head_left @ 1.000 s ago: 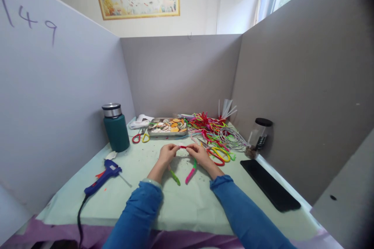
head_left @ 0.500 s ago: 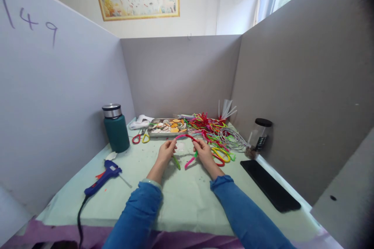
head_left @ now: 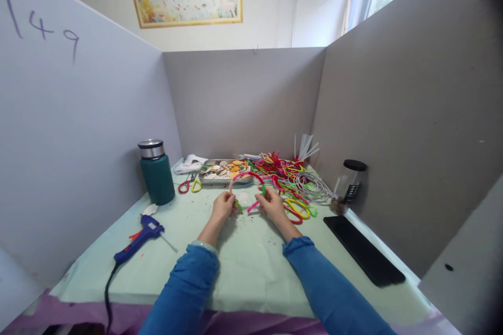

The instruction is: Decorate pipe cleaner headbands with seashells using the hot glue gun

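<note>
A fuzzy multicoloured band (head_left: 247, 173), which looks like pipe cleaners joined together, arches up between my two hands. Its top is red and pink, with green sections near the ends. My left hand (head_left: 223, 206) is closed on the band's left side, and a short green end pokes out by the fingertips. On the other side my right hand (head_left: 272, 204) pinches the green part, while a pink end points inward below it. Just right of that hand lie scissors with red and yellow handles (head_left: 297, 209).
At the back stands a metal tray (head_left: 223, 183) of shells or chips, beside a heap of coloured pipe cleaners (head_left: 279, 165). To the left are a green bottle (head_left: 157, 178), smaller scissors (head_left: 189, 186) and a blue glue gun (head_left: 137, 241). A black slab (head_left: 363, 250) and a jar (head_left: 349, 183) sit right.
My hands have slid outward and down along the band, from its red top to its lower sides. The band now rises in a taller arch above them.
</note>
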Motion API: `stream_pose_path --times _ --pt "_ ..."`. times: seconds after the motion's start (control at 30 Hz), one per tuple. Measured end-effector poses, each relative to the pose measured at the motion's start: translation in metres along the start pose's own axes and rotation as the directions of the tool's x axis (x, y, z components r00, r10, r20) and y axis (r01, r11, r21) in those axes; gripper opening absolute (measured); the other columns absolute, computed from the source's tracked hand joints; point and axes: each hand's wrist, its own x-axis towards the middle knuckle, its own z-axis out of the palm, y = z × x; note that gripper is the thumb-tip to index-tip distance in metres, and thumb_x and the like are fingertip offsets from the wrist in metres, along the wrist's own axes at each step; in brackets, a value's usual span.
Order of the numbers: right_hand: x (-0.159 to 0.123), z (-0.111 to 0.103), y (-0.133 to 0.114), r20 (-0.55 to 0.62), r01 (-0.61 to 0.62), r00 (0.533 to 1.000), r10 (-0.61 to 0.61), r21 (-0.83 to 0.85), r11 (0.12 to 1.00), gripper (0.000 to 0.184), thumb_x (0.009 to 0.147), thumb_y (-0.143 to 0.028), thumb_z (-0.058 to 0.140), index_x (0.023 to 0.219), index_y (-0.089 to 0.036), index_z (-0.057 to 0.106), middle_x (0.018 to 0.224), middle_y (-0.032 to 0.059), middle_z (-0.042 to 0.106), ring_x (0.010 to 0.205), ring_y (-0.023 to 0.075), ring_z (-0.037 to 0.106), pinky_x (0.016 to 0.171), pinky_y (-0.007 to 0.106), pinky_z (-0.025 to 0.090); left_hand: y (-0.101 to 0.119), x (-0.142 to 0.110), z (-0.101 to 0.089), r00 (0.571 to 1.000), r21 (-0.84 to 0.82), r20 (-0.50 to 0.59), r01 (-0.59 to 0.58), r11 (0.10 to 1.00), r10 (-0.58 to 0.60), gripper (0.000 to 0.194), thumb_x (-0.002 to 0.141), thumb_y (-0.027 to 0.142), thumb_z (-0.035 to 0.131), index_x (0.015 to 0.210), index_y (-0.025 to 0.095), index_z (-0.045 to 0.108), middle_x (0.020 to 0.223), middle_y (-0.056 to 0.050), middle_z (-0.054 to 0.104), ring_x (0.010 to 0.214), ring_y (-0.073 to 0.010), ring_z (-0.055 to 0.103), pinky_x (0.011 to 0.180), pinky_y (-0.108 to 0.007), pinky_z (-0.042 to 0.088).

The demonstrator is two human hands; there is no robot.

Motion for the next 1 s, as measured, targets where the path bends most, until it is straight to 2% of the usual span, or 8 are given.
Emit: stream_pose_path --times 0.1,0.2,0.27,0.37,0.47,0.67,0.83,1.0 --pt "-0.003 0.003 0.002 0.121 -0.042 0.991 0.049 -0.060 0.997 0.032 0.076 -0.042 0.062 0.096 -0.016 0.062 0.058 -0.0034 0.056 0.048 0.0130 0.053 0.048 0.024 0.041 0.005 -0.002 0.000 0.999 -0.067 -0.010 -0.035 0.997 0.034 0.016 0.076 0.032 0.057 0.073 0.017 0.051 0.064 -0.001 0.059 0.054 -0.0131 0.059 0.048 -0.024 0.049" --pt "-0.005 0.004 0.002 0.160 -0.074 0.983 0.093 -0.121 0.990 0.026 0.077 -0.041 0.059 0.078 -0.015 0.064 0.053 -0.0015 0.057 0.045 0.0123 0.051 0.046 0.024 0.040 0.010 -0.005 0.000 0.998 -0.118 0.018 -0.057 0.991 0.060 0.019 0.074 0.034 0.058 0.074 0.016 0.051 0.068 -0.001 0.060 0.057 -0.0131 0.059 0.049 -0.025 0.050" --pt "-0.005 0.004 -0.001 0.160 -0.093 0.981 0.107 -0.093 0.991 0.027 0.078 -0.041 0.058 0.072 -0.015 0.063 0.056 0.0001 0.060 0.042 0.0110 0.049 0.043 0.023 0.038 0.012 -0.008 0.000 0.995 -0.127 0.063 -0.066 0.990 0.075 0.022 0.074 0.036 0.060 0.077 0.016 0.052 0.070 -0.002 0.060 0.059 -0.0134 0.060 0.049 -0.024 0.049" --pt "-0.004 0.003 -0.006 0.140 -0.113 0.984 0.111 0.013 0.993 0.025 0.078 -0.041 0.057 0.076 -0.016 0.060 0.063 0.0014 0.064 0.039 0.0089 0.047 0.040 0.022 0.036 0.012 -0.010 0.000 0.991 -0.112 0.121 -0.037 0.993 0.051 0.029 0.071 0.038 0.065 0.088 0.016 0.054 0.075 -0.002 0.061 0.058 -0.0129 0.060 0.045 -0.022 0.046" --pt "-0.004 0.002 -0.008 0.119 -0.119 0.986 0.114 0.039 0.992 0.026 0.078 -0.041 0.056 0.075 -0.016 0.059 0.061 0.0009 0.063 0.038 0.0076 0.045 0.039 0.021 0.034 0.011 -0.012 0.001 0.985 -0.095 0.170 0.017 0.995 0.000 0.035 0.069 0.037 0.069 0.092 0.014 0.056 0.076 -0.003 0.062 0.052 -0.0116 0.058 0.042 -0.021 0.043" --pt "-0.004 0.005 -0.001 0.176 -0.122 0.979 0.108 0.071 0.990 0.023 0.077 -0.039 0.057 0.075 -0.016 0.059 0.060 -0.0002 0.062 0.038 0.0080 0.046 0.038 0.020 0.033 0.012 -0.012 0.004 0.967 -0.073 0.244 0.090 0.993 -0.069 0.022 0.072 0.030 0.069 0.073 0.011 0.059 0.055 -0.002 0.058 0.044 -0.0108 0.054 0.044 -0.022 0.044" --pt "-0.004 0.004 0.001 0.157 -0.087 0.984 0.089 -0.019 0.996 0.022 0.079 -0.036 0.055 0.077 -0.016 0.061 0.062 0.0001 0.062 0.041 0.0089 0.047 0.042 0.021 0.036 0.010 -0.010 0.002 0.978 -0.032 0.185 0.105 0.994 -0.097 0.014 0.073 0.023 0.066 0.074 0.011 0.060 0.051 -0.001 0.059 0.041 -0.0108 0.053 0.044 -0.022 0.042" --pt "-0.004 0.002 0.000 0.162 -0.035 0.983 0.085 -0.292 0.956 0.019 0.079 -0.030 0.057 0.074 -0.015 0.068 0.064 0.0028 0.066 0.059 0.0142 0.057 0.057 0.024 0.041 0.006 -0.008 -0.003 0.984 0.181 0.102 0.126 0.975 -0.146 0.013 0.074 0.023 0.063 0.073 0.010 0.062 0.043 0.000 0.056 0.031 -0.0097 0.043 0.038 -0.021 0.030"
